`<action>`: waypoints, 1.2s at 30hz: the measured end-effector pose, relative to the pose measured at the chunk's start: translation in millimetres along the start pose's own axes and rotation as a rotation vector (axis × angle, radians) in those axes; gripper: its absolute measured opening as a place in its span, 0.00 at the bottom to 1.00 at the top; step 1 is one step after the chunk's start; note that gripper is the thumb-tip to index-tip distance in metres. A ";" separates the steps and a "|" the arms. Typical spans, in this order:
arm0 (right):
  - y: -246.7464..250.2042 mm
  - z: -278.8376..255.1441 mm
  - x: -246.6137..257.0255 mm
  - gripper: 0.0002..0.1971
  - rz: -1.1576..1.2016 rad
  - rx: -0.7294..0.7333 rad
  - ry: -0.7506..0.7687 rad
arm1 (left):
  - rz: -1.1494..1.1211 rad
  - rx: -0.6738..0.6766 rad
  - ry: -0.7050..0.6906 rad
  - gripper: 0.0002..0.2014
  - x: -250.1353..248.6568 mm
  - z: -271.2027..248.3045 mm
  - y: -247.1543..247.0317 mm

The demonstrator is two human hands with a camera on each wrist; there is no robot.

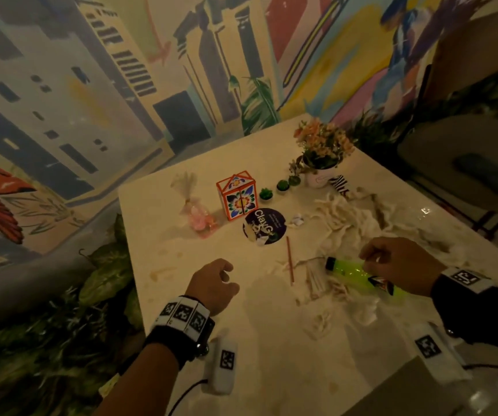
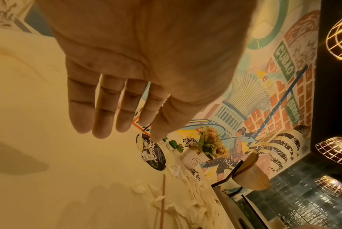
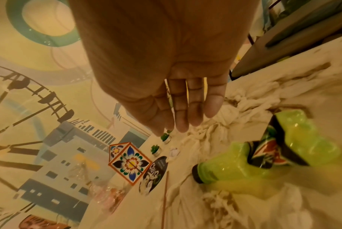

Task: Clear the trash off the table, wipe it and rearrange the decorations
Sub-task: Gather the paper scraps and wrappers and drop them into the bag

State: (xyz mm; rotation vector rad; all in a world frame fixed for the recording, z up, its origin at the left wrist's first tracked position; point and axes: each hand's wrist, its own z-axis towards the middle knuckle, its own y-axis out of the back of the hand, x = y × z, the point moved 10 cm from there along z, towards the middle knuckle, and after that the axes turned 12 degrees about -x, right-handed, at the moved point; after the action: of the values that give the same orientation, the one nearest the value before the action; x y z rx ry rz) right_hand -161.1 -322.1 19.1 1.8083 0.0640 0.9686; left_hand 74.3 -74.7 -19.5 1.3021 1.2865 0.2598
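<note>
Right hand (image 1: 400, 259) open above green bottle (image 1: 358, 273), nothing gripped; left hand (image 1: 214, 285) loosely curled, empty. Judgement: wrap bottle mid-body, lift clear of tissue beneath hand on bench (image 1: 181, 283).

Dim room; city mural wall (image 1: 61, 94); wire lamps (image 2: 336, 151).

This looked like a café or small eatery. Bright murals (image 1: 121, 85) of city towers covered the walls, one bearing a painted "CUBAO" sign (image 2: 284, 61). Wire globe lamps (image 2: 340, 29) glowed overhead. A pale counter (image 1: 181, 295) carried a flower pot (image 1: 321, 175), tiny plants (image 1: 266, 193), a tiled box (image 1: 238, 196) and a round "ClayGo" card (image 1: 265, 226). A wooden chair (image 2: 250, 173) stood beside it.
</note>
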 end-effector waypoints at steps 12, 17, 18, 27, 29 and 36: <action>37.5 87.6 -48.0 0.15 -0.120 -0.026 -0.015 | 0.023 0.033 0.112 0.40 -55.0 81.8 -66.3; 28.7 150.3 -96.9 0.44 -0.302 0.101 0.009 | 0.096 0.104 0.177 0.55 -90.1 118.4 -112.4; 26.4 157.6 -105.4 0.48 -0.317 0.127 0.013 | 0.106 0.108 0.202 0.56 -95.5 124.8 -119.6; 15.6 167.6 -160.5 0.64 -0.352 0.317 -0.068 | 0.311 0.190 0.130 0.59 -172.4 130.9 -185.5; 9.2 167.3 -157.3 0.65 -0.292 0.331 -0.077 | 0.370 0.218 0.064 0.59 -190.4 124.6 -200.5; -20.2 163.6 -140.2 0.67 -0.286 0.386 -0.001 | 0.459 0.171 -0.079 0.53 -224.9 108.0 -226.1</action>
State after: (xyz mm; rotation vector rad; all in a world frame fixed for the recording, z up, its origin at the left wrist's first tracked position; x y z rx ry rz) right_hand -143.7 -501.3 -101.0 2.0778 0.5261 0.7859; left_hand -30.9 -382.7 -105.7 1.7321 0.9463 0.4212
